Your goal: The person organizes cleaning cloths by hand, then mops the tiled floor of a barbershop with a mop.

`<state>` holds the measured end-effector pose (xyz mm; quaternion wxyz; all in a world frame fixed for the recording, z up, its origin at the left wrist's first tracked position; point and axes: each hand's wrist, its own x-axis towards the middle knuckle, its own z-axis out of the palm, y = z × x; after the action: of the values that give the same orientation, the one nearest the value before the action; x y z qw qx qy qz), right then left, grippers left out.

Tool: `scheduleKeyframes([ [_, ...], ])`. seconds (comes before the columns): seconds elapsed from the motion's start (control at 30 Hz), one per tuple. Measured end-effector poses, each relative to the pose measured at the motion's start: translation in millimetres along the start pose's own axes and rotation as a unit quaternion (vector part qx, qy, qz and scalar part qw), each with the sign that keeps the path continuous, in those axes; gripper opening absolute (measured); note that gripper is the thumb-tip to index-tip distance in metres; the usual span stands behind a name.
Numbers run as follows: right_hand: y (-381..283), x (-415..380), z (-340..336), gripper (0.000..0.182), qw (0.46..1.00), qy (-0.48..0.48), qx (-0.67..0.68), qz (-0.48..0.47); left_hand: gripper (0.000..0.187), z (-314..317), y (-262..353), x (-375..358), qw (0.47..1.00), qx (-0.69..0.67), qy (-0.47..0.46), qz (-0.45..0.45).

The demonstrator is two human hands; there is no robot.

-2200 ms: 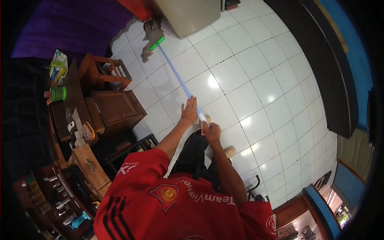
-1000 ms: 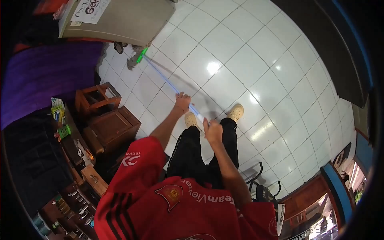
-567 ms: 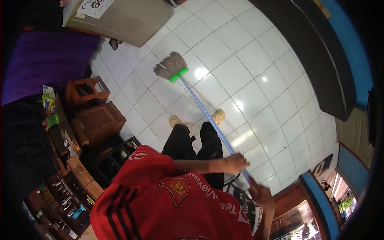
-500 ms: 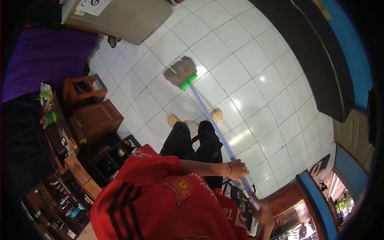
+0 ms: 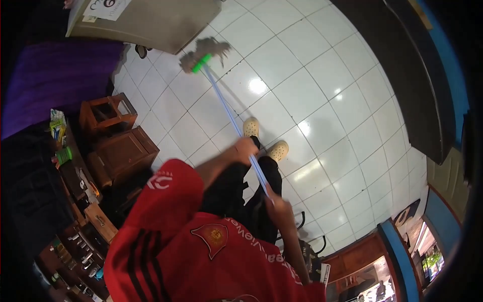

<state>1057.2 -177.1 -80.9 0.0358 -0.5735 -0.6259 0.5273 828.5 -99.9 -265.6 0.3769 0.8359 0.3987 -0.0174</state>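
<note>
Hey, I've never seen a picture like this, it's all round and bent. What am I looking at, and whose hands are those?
This is one picture from a camera worn on a person's head, looking down; the wide lens bends everything. The red shirt and the pale shoes belong to the wearer. Both hands close around a blue mop handle: the left hand lower on it, the right hand near its top end. The mop head, with a green collar, rests on the white tiled floor near a grey cabinet. Brown wooden furniture stands to one side.
</note>
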Motion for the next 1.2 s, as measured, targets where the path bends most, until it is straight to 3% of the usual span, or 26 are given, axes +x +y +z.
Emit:
scheduleKeyframes([
  [0.03,-14.4,34.7,11.8,0.038,0.999,-0.016,-0.019,0.039,0.021,-13.9,-43.1,0.1,0.997,0.024,-0.074,-0.018],
  [0.07,-22.1,61.9,26.1,0.036,0.999,0.007,-0.026,0.018,0.021,-29.9,-81.6,-2.9,0.995,0.062,-0.075,-0.010],
  [0.1,-56.0,79.9,14.3,0.034,0.997,-0.025,-0.016,0.074,0.022,-36.6,-106.3,-8.6,0.992,0.098,-0.075,-0.003],
  [0.2,-65.0,64.1,-3.1,0.032,0.998,0.016,-0.019,0.055,0.021,-54.5,-90.4,4.9,0.994,0.058,-0.064,0.063],
  [0.23,-49.1,41.0,-16.3,0.032,0.998,0.045,0.002,0.037,0.019,-58.7,-50.7,16.6,0.995,0.030,-0.097,0.010],
  [0.27,-35.6,13.9,-34.0,0.034,0.996,0.046,-0.080,0.019,0.019,-48.6,-16.3,26.9,0.994,0.023,-0.108,-0.020],
  [0.33,-50.1,-50.2,-88.4,0.032,0.982,-0.008,-0.063,0.178,0.015,-36.8,61.7,43.4,0.989,-0.059,-0.133,0.040],
  [0.37,-34.5,-89.7,-100.6,0.036,0.992,0.050,-0.024,0.111,0.014,-48.4,111.8,44.2,0.990,-0.086,-0.103,0.052],
  [0.4,-69.2,-121.8,-133.3,0.043,0.971,-0.014,-0.053,0.233,0.014,-37.0,147.6,45.8,0.981,-0.139,-0.088,0.106],
  [0.5,-78.8,-181.7,-157.3,0.045,0.978,0.035,-0.027,0.206,0.019,-27.5,237.6,47.9,0.974,-0.146,-0.049,0.168],
  [0.57,-78.8,-188.6,-164.7,0.038,0.964,0.009,-0.073,0.257,0.017,-24.2,246.2,54.7,0.970,-0.151,-0.058,0.181],
  [0.63,-51.3,-173.3,-160.8,0.039,0.965,-0.003,-0.071,0.253,0.015,-15.7,227.7,65.4,0.975,-0.117,-0.111,0.156],
  [0.7,-31.5,-129.1,-156.6,0.042,0.966,-0.041,-0.068,0.244,0.013,-28.7,191.9,73.7,0.988,-0.122,-0.067,0.060],
  [0.73,-12.9,-103.9,-148.4,0.043,0.976,-0.015,0.002,0.215,0.012,-31.5,162.6,81.4,0.989,-0.096,0.011,0.109],
  [0.77,1.8,-71.2,-139.0,0.041,0.984,-0.016,0.015,0.179,0.013,-38.8,136.7,86.0,0.993,-0.063,0.075,0.062],
  [0.8,-1.4,-29.5,-131.3,0.040,0.975,-0.032,-0.023,0.217,0.015,1.9,99.6,96.6,0.982,0.034,0.181,-0.041],
  [0.83,7.7,7.9,-116.9,0.037,0.993,0.010,-0.006,0.114,0.015,-42.7,75.5,94.3,0.988,0.011,0.123,-0.096],
  [0.87,18.5,46.1,-99.6,0.036,0.993,-0.002,-0.073,0.097,0.016,-44.8,45.5,103.7,0.971,0.065,0.095,-0.210],
  [0.9,18.1,83.8,-86.8,0.035,0.996,0.081,0.004,0.026,0.020,-48.1,16.0,113.1,0.939,0.120,0.049,-0.317],
  [0.93,31.0,121.0,-76.3,0.036,0.997,0.060,-0.047,0.011,0.025,-31.8,-18.3,122.9,0.905,0.237,0.088,-0.343],
  [1.0,24.1,167.2,-98.6,0.039,0.992,0.021,-0.123,0.036,0.023,-51.5,-51.5,150.0,0.904,0.229,0.078,-0.352],
  [1.1,40.0,154.5,-153.0,0.040,0.992,0.014,-0.121,0.043,0.016,-70.4,-14.7,189.2,0.921,0.195,0.105,-0.320],
  [1.17,75.7,107.4,-198.7,0.050,0.996,-0.015,-0.087,0.026,0.021,0.4,22.5,213.9,0.896,0.281,0.197,-0.282],
  [1.2,95.4,78.4,-227.8,0.053,0.987,-0.045,-0.150,0.023,0.027,33.1,51.2,239.5,0.899,0.228,0.202,-0.313],
])
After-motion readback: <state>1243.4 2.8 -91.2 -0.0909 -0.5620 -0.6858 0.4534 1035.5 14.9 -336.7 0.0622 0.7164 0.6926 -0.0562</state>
